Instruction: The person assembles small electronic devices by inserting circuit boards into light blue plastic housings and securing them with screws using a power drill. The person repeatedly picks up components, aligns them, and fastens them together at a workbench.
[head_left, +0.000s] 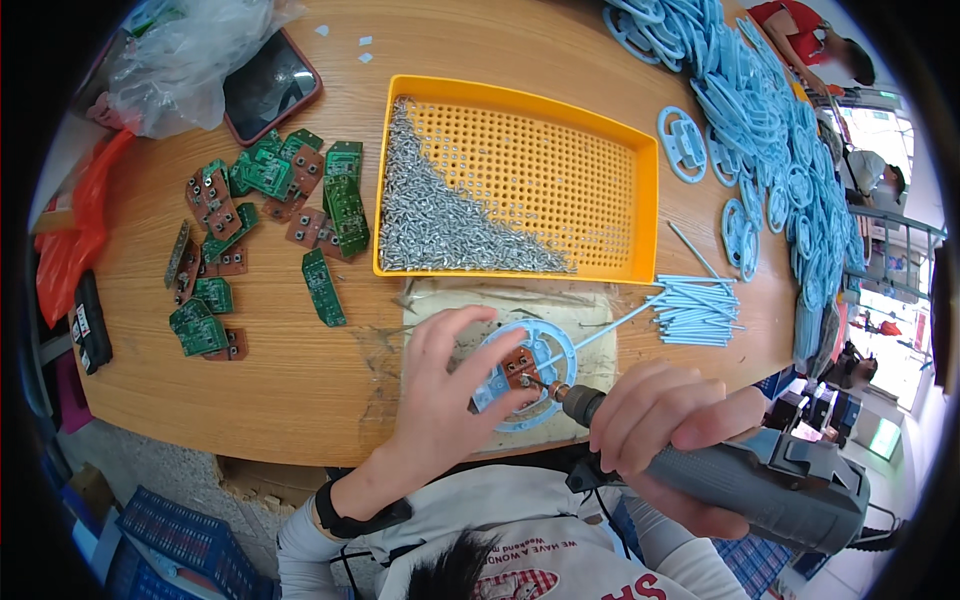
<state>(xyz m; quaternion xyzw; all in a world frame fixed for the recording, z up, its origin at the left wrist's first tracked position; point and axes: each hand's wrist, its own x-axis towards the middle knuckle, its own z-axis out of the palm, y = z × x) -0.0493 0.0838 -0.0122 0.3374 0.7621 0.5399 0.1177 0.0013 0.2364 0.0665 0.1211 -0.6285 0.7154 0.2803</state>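
Observation:
My left hand (437,375) reaches over a round light-blue plastic housing (567,352) on the work mat. Its thumb and fingers hold the housing from the left side. Inside the housing lies a small brown circuit board (518,362). A thin blue rod (627,322) sticks out of the housing to the upper right. Wrapped in my right hand (670,420) is a grey electric screwdriver (745,480). Its bit points left and its tip meets the board near my left thumb; whether a screw sits under the tip is too small to tell.
A yellow perforated tray (648,200) with many small screws stands behind the mat (420,300). Loose circuit boards (265,175) lie left, near a phone (270,85) and plastic bag (185,70). Blue rods (695,312) and a heap of blue housings (760,110) lie right.

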